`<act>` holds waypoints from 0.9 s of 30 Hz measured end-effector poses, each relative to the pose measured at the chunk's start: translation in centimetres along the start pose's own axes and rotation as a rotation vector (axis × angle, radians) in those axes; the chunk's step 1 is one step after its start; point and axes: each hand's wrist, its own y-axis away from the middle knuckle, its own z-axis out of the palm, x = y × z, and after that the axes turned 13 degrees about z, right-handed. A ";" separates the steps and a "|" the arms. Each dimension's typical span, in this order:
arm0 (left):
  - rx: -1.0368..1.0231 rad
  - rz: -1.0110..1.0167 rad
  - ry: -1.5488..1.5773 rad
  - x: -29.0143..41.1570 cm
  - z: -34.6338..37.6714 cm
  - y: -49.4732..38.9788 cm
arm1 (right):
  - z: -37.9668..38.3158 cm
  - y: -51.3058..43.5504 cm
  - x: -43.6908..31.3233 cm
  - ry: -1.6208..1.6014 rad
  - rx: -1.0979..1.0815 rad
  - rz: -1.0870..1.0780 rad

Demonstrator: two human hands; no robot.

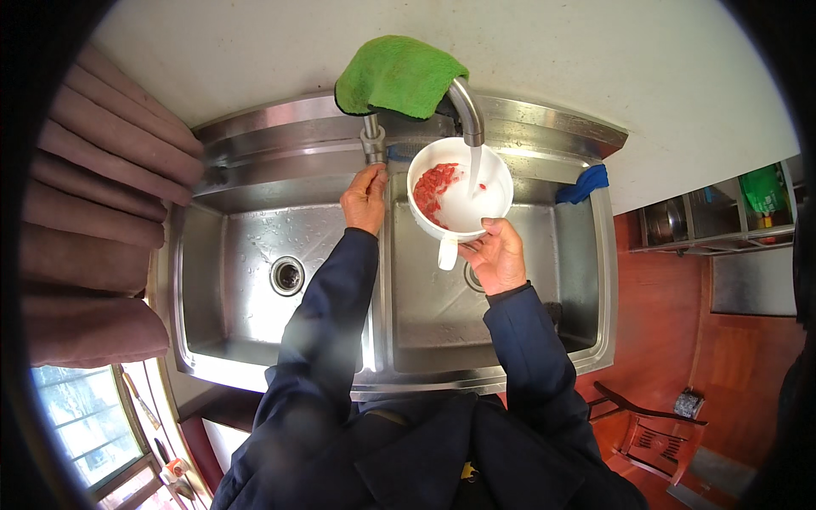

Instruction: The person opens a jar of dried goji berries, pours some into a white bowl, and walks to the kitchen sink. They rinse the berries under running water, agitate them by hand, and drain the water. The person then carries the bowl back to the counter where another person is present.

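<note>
My right hand grips the lower rim of a white mug, thumb over the edge and fingers underneath. Small red berries, apparently goji berries, lie along the mug's left inside, and one sits apart near the water. From the curved metal spout a stream of water runs into the mug. My left hand pinches the near end of the tap's valve; the fingers cover the part they hold. A green cloth drapes over the tap's top.
Below is a stainless steel double sink, with a drain in the left basin. A blue cloth hangs over the right rim. Mauve curtains hang at left. A wooden chair and a shelf unit stand at right.
</note>
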 end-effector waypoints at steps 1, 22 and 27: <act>0.009 0.001 0.003 0.2 -0.3 0.1 | -0.1 0.1 0.3 0.000 0.002 0.003; 0.043 0.008 0.014 -0.1 -0.2 0.1 | -3.4 -2.4 1.9 -0.026 0.045 0.075; 0.047 -0.007 0.030 0.2 -0.2 0.1 | -3.7 -2.7 2.0 -0.045 0.048 0.083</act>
